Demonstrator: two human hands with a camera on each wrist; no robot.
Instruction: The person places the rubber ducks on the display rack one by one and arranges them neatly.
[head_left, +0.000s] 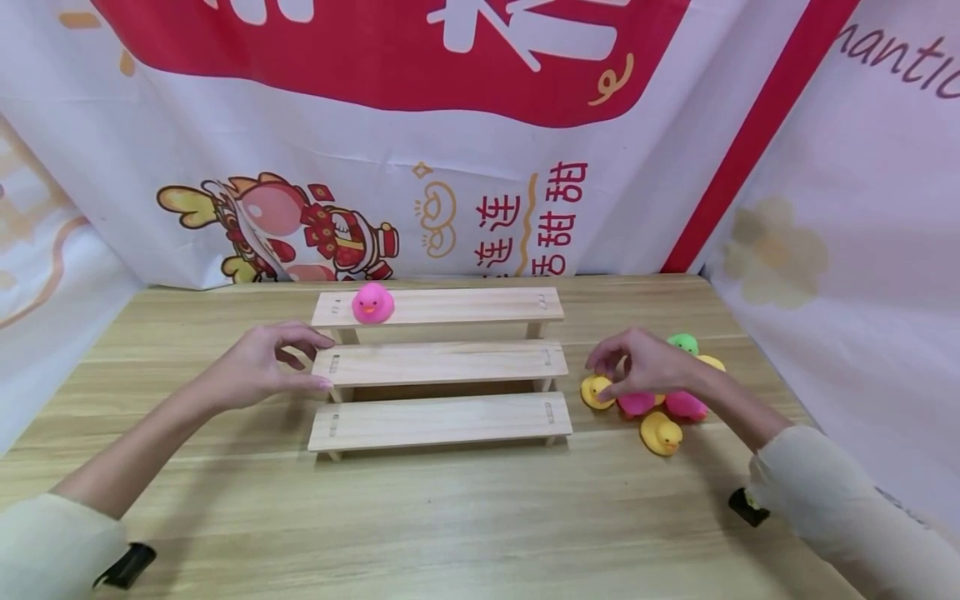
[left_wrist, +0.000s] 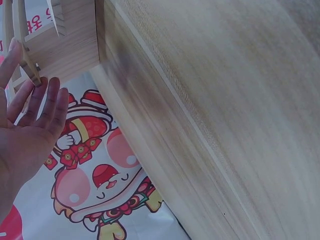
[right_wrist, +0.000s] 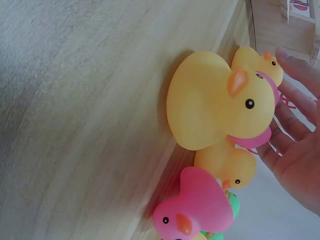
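Observation:
A three-step wooden shelf (head_left: 438, 364) stands on the table. My left hand (head_left: 266, 362) is at the left end of its middle board, thumb at the front edge and fingers at the back edge; the left wrist view shows the board's corner (left_wrist: 32, 75) between them. Over to the right, my right hand (head_left: 648, 358) has thumb and fingertips round the head of a small yellow rubber duck (head_left: 590, 393), which sits on the table. That duck (right_wrist: 245, 62) shows beside the thumb in the right wrist view. One pink duck (head_left: 372, 303) sits on the top board, near its left end.
Under and behind my right hand several more ducks cluster, among them a green duck (head_left: 683, 342), a pink duck (head_left: 686, 405) and, in front, a yellow duck (head_left: 662, 433). A printed cloth (head_left: 420, 133) hangs behind the wood-grain table (head_left: 450, 517), with another along the right side.

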